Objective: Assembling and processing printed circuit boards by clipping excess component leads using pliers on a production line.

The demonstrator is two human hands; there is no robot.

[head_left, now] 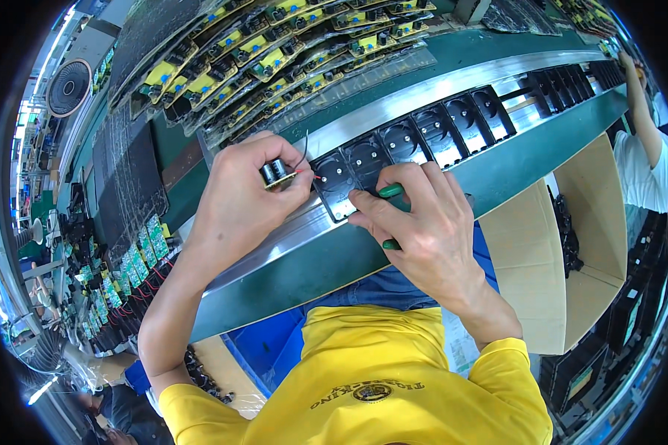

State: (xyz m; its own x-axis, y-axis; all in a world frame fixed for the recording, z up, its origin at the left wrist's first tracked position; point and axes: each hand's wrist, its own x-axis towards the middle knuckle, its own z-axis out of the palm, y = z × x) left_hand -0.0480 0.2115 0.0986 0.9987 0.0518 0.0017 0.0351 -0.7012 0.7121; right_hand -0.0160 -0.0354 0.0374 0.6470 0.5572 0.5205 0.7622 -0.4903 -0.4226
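A small circuit board with dark cylindrical capacitors (274, 172) is pinched in my left hand (237, 189), above the near left end of a row of black plastic casings. A thin dark wire curls up beside the board, and a red wire reaches toward the closest casing (336, 182). Wrapped round a hand tool with two green handles (390, 191) is my right hand (430, 226); the tool's working end is hidden. My right thumb and index finger lie at the edge of that same casing, which has metal studs inside.
The casings (460, 126) stand on a metal rail (274, 259) along the green bench (234, 304). Stacked trays of yellow-and-black circuit boards (274, 59) fill the far side. An open cardboard box (527, 274) is at right; a co-worker's arm (637, 96) reaches in beyond it.
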